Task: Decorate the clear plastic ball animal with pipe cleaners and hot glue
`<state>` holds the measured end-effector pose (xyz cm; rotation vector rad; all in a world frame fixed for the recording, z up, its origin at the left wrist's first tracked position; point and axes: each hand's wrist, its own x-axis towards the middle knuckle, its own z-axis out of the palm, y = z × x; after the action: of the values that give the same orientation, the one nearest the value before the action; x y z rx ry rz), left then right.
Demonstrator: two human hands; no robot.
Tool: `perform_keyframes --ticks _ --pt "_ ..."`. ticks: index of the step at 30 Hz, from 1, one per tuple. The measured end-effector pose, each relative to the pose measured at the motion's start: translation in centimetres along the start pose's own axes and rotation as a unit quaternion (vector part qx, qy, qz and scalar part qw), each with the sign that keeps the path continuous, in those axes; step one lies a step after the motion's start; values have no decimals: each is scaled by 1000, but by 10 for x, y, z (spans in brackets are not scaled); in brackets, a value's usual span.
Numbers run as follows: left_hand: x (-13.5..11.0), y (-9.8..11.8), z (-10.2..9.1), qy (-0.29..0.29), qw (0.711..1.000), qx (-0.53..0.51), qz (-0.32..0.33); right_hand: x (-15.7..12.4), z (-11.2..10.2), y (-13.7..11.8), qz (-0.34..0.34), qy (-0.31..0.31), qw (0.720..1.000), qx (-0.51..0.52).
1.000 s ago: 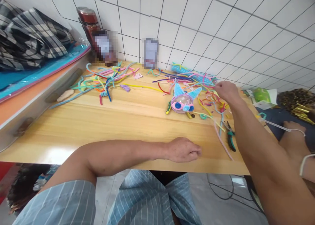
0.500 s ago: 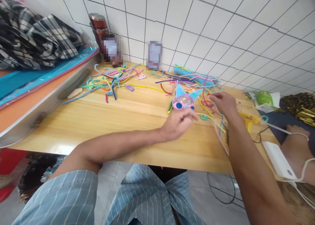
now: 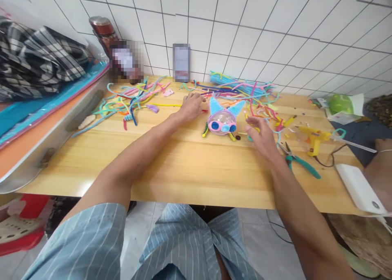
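Note:
A clear pink ball toy (image 3: 221, 123) with blue pipe-cleaner ears and blue eyes lies on the wooden table (image 3: 171, 165). My left hand (image 3: 191, 106) reaches past it on the left, fingers bent down and together onto loose pipe cleaners by a red piece (image 3: 204, 111); what they pinch is hidden. My right hand (image 3: 260, 135) hovers just right of the toy, fingers spread and empty, over short coloured pipe-cleaner bits.
Pipe-cleaner piles lie at back left (image 3: 131, 100) and back right (image 3: 241, 88). Green-handled pliers (image 3: 301, 164), a yellow glue gun (image 3: 312, 139) and a white block (image 3: 359, 188) sit at right. Another person's arm (image 3: 381, 165) is at the right edge.
My left hand rose from the table's front edge and reached forward to the pipe cleaners left of the toy. My right hand drew back from the far pile toward me.

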<state>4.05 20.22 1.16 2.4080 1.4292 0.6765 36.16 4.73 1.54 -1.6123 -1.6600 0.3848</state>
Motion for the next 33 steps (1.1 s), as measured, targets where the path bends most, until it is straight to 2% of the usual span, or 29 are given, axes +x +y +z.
perform_keyframes --ticks 3,5,7,9,14,19,23,33 --pt "-19 -6 1 5 997 -79 26 -5 9 -1 -51 -62 997 18" --pt "-36 -9 5 -29 982 -170 82 -6 18 -1 -69 -88 993 28" --pt "-51 -8 11 -58 957 -251 132 -4 30 -1 -74 -97 992 41" --pt "-60 -2 18 -52 944 -289 151 -1 40 -1 -69 -92 992 48" --pt "-60 11 28 -16 938 -315 144 2 46 -4 -59 -58 996 44" --pt "-61 10 30 -36 936 -320 142 -3 47 -10 -45 -86 992 74" --pt "-61 10 31 -29 939 -307 151 -5 48 -13 -38 -105 989 96" --pt "-67 18 28 -17 935 -320 153 0 50 -5 -65 -104 991 55"
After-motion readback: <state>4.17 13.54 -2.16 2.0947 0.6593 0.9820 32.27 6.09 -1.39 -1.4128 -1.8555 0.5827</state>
